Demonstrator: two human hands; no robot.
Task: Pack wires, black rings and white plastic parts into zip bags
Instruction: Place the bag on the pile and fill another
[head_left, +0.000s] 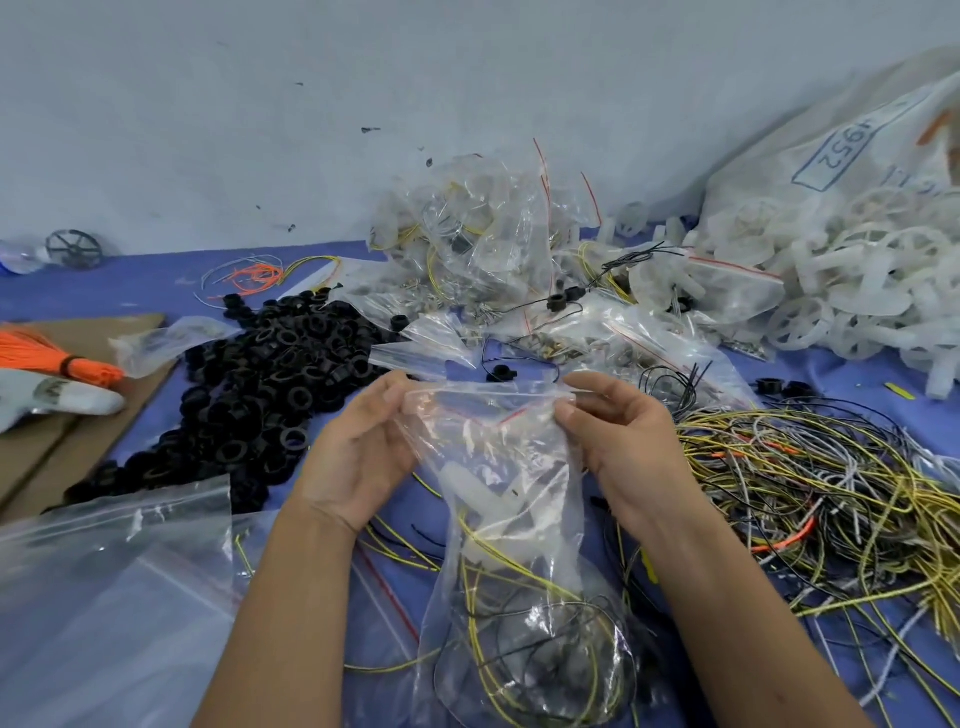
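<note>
A clear zip bag (511, 519) hangs between my hands in the middle of the view, holding yellow and black wires, a dark ring and a white plastic part. My left hand (358, 447) pinches the left end of the bag's red-lined top edge. At the right end of that edge my right hand (618, 436) pinches it too. A heap of black rings (260, 384) lies to the left. Loose wires (810, 499) lie tangled on the right. White plastic parts (852, 275) are piled at the back right.
Filled zip bags (493, 244) are heaped at the back centre. Empty zip bags (104, 582) lie at the front left. Cardboard (93, 332), an orange wire bundle (57, 353) and a glove (47, 397) sit at the left. A big printed sack (852, 130) leans against the wall.
</note>
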